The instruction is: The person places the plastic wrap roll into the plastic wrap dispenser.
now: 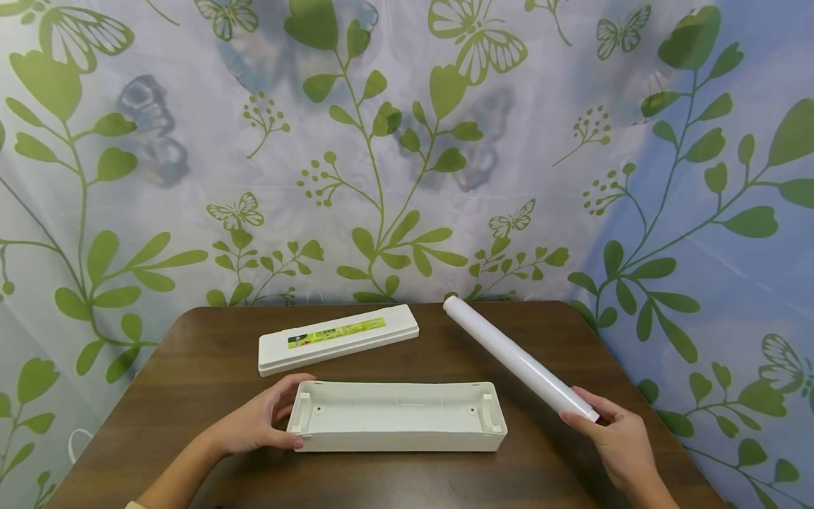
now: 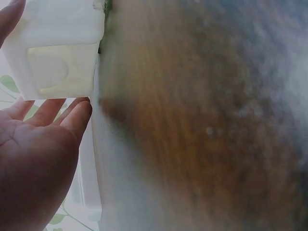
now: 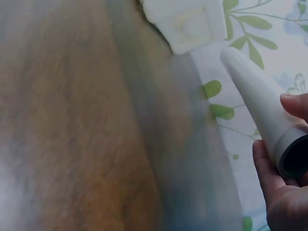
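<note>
Your right hand (image 1: 615,435), at the lower right of the frame, holds the near end of a white roll (image 1: 518,357); thumb and fingers are closed around it from two sides. From there the roll goes slanting toward the upper left, and its far end is near the back edge of the table (image 1: 540,481). In the right wrist view, the roll shows apart from the table top, and its near end has a dark round opening.

Your left hand (image 1: 263,417), left of the lower centre, grips the left end of a long white box (image 1: 400,442). Its thumb presses at the front corner, and the other fingers reach to the back corner, so that the end is pinched between them. The box stands on the table at the lower centre with its open side up, lengthwise from left to right. Inside, a raised holder (image 1: 490,413) is visible at each end.

Behind the box, left of the centre, a white lid (image 1: 397,326) lies flat and tilted, its right end farther back. It carries a yellow-green and black label (image 1: 337,333). Patterned cloth (image 1: 381,106) with green leaves and butterflies hangs behind the table.
</note>
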The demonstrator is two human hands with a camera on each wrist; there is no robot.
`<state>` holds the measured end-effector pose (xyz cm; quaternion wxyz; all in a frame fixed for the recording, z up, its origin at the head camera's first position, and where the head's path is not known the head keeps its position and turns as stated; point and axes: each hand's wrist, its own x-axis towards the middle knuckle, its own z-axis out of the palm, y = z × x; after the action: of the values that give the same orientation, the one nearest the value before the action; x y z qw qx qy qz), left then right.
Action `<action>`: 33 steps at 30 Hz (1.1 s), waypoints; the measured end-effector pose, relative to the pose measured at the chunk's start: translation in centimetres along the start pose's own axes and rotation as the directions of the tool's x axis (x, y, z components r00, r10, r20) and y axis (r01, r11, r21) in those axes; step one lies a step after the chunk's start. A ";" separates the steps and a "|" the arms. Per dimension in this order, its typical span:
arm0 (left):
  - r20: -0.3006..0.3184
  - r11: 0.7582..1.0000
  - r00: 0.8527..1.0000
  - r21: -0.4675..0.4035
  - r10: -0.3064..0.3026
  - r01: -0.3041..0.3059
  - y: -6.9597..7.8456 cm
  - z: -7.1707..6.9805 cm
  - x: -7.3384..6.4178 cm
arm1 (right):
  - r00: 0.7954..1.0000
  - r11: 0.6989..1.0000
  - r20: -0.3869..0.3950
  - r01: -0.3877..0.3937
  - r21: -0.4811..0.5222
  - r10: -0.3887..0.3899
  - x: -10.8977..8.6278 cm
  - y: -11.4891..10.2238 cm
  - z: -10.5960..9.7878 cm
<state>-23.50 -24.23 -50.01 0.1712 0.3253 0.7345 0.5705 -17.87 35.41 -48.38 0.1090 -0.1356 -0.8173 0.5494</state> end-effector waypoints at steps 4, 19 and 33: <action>0.000 1.000 1.000 0.004 0.002 -0.002 0.0 0.0 0.0 | 0.999 0.997 0.009 0.034 0.071 -0.034 0.1 -0.7 0.3; 0.018 0.999 1.000 -0.043 0.009 -0.008 -0.2 0.0 0.0 | 0.991 0.991 0.089 0.096 0.097 -0.104 0.2 -2.9 1.5; -0.001 0.997 1.000 -0.067 0.027 -0.027 -0.4 -0.1 0.0 | 0.959 0.959 0.192 0.159 0.233 -0.206 0.9 -4.3 3.2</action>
<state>-23.68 -24.32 -50.41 0.1742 0.3290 0.7106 0.5970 -20.18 31.41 -45.51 0.0846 0.0135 -0.7689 0.6336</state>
